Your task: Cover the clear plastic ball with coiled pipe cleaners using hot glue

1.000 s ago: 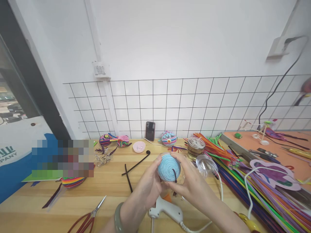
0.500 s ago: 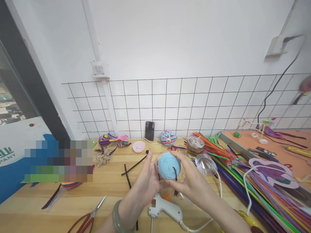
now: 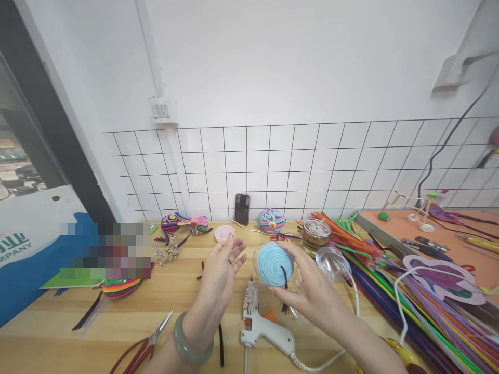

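Note:
Between the fingers and thumb of my right hand (image 3: 312, 285) is a ball (image 3: 275, 264) coiled in light-blue pipe cleaner, with a clear rim showing on its left side. A short dark strand hangs from the middle of the spiral. My left hand (image 3: 220, 275) is raised to the left of the ball, apart from it, palm turned inward and fingers spread. Below the hands lies a white hot glue gun (image 3: 259, 324), its nozzle pointing away from me. Dark pipe cleaner pieces (image 3: 221, 345) lie around my left forearm, partly covered by it.
Red-handled scissors (image 3: 144, 345) lie at front left. Along the back are a pink dish (image 3: 224, 233), a phone (image 3: 242, 209), a colourful wrapped ball (image 3: 272, 221) and a glass jar (image 3: 315, 235). Bundled pipe cleaners (image 3: 413, 306) fill the right side. A white cord (image 3: 395, 291) loops over them.
My left hand has let go of the blue ball and drawn away to the left. My right hand keeps the ball, nearly in place. The view has shifted slightly.

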`<state>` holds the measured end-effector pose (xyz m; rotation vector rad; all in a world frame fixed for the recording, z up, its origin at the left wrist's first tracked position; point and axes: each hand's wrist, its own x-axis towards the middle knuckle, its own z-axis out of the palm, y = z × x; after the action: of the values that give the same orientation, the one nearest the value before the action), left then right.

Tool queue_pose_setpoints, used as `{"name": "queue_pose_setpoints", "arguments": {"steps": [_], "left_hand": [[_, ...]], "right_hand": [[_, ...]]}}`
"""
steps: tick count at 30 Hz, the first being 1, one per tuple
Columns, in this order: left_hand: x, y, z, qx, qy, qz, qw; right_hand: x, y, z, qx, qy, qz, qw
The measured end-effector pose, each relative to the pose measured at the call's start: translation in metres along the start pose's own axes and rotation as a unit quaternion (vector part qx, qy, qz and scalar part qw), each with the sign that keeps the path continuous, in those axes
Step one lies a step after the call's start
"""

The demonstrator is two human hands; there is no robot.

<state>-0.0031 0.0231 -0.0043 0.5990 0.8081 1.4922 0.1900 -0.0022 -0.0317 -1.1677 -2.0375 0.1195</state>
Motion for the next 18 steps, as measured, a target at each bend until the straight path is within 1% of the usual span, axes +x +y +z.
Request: {"name": "queue_pose_setpoints", "arguments": {"steps": [3,6,9,11,12,14,15,18], "left_hand": [[0.001,-0.001,0.000,0.002,0.000,0.001,1.000],[0.001,-0.003,0.001,0.013,-0.016,-0.007,1.000],[-0.003,-0.004,0.001,0.047,-0.055,-0.048,0.996],[-0.006,-0.003,0.002,0.075,-0.100,-0.086,0.988],[-0.008,-0.003,0.002,0.090,-0.131,-0.102,0.982],[-0.011,-0.002,0.002,0.112,-0.177,-0.113,0.971],[-0.011,-0.002,0.002,0.122,-0.190,-0.117,0.967],[-0.012,-0.002,0.002,0.133,-0.193,-0.123,0.964]], "right_hand": [[0.000,-0.003,-0.001,-0.007,0.001,-0.004,1.000],[-0.001,-0.006,-0.002,-0.021,0.003,-0.020,1.000],[-0.001,-0.009,-0.001,-0.037,-0.001,-0.055,0.998],[-0.001,-0.010,0.000,-0.047,-0.007,-0.081,0.996],[-0.001,-0.010,0.001,-0.052,-0.009,-0.093,0.994],[-0.001,-0.010,0.002,-0.062,-0.010,-0.114,0.991],[-0.001,-0.010,0.002,-0.068,-0.009,-0.123,0.990],[-0.002,-0.008,0.004,-0.079,-0.007,-0.138,0.987]]}}
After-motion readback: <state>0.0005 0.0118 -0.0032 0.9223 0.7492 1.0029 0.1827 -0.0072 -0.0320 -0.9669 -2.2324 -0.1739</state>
